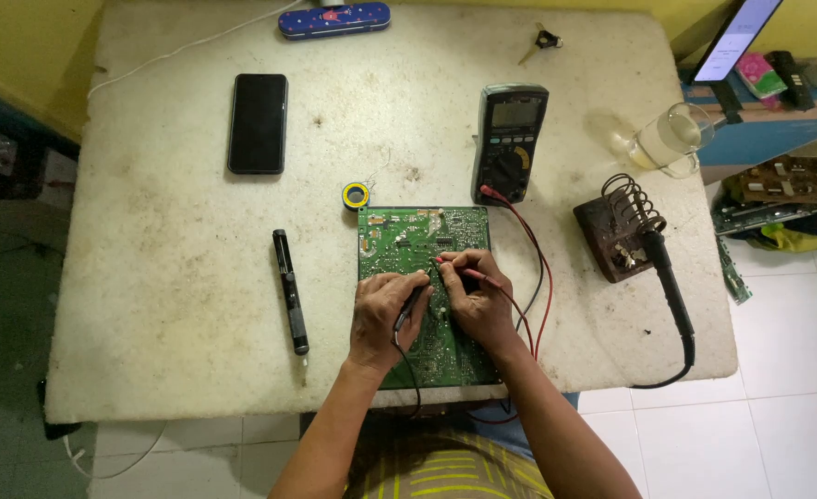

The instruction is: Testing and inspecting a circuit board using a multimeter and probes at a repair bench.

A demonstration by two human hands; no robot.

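On the worn white stone desk (196,277) a green rectangular circuit board (408,240) lies flat near the front edge, and both hands work over its middle. The left hand (382,319) is closed around a black probe (410,308), the right hand (482,300) around a red probe (459,268), their tips set close together on the solder side. Red and black leads (536,277) run up to the dark handheld multimeter (510,143) just beyond the board. A black pen-shaped tool (290,291) lies to the left, a small yellow solder reel (356,195) by the board's top corner, a soldering iron in its coil stand (625,231) to the right. With the tips so near, a slip could likely bridge neighbouring joints; a tugged lead might drag the meter
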